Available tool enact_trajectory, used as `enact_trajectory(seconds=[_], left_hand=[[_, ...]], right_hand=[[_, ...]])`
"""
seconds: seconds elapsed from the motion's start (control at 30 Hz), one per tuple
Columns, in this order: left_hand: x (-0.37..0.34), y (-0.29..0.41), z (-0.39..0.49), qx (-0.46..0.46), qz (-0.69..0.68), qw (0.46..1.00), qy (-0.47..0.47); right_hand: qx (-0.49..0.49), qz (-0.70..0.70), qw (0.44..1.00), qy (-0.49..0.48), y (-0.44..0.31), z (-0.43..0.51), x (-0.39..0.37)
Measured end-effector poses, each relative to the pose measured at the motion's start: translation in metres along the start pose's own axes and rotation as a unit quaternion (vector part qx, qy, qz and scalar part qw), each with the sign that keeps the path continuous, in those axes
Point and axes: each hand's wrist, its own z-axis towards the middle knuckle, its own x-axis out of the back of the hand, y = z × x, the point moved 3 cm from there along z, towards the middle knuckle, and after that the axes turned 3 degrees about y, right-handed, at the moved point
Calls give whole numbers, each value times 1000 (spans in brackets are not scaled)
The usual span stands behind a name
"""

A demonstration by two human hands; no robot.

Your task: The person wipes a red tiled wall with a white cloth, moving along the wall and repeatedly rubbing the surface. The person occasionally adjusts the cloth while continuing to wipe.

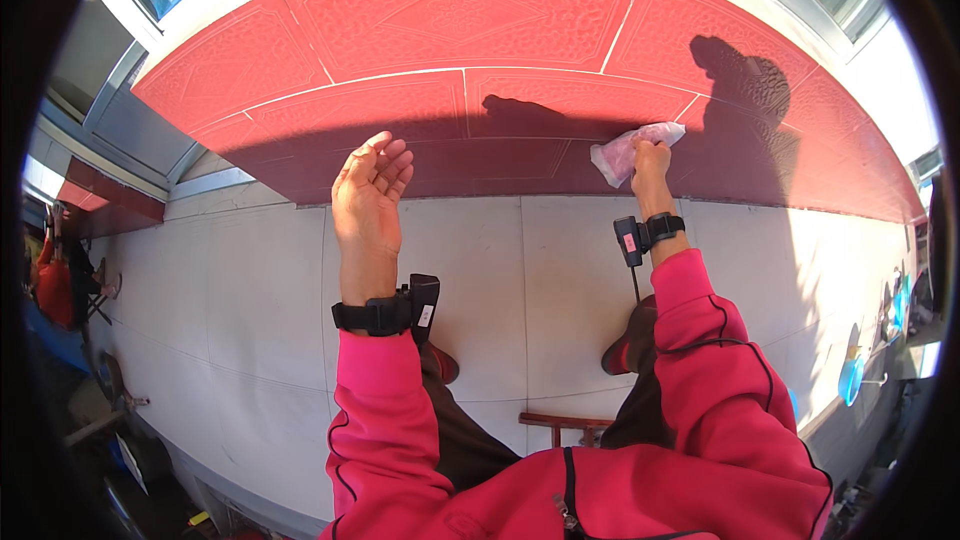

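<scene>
My right hand (649,165) grips a crumpled white-and-pink bundle (621,156) at the lower part of the red tiled wall (457,15). Whether the bundle is cloth or a thin plastic bag I cannot tell. Raised in front of the same wall on the left, my left hand (373,202) holds nothing, its palm partly turned up and its fingers loosely curled and apart. Both wrists wear black straps; a small black device (425,307) sits on the left one and another device (628,240) on the right.
Pale floor tiles (480,270) meet the foot of the wall. A reddish-brown stool or chair frame (555,420) shows between my legs. At far left sits a person (56,285) in red. Blue objects (851,379) lie along the right edge, and an open doorway stands left.
</scene>
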Motion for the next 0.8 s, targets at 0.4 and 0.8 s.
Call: enact_trajectory(seconds=[0.4, 0.8], left_hand=[[37, 19, -1, -17, -31, 998, 61], [18, 6, 8, 39, -90, 994, 53]], right_hand=[[296, -123, 893, -315, -96, -241, -201], [281, -87, 934, -205, -72, -147, -130]])
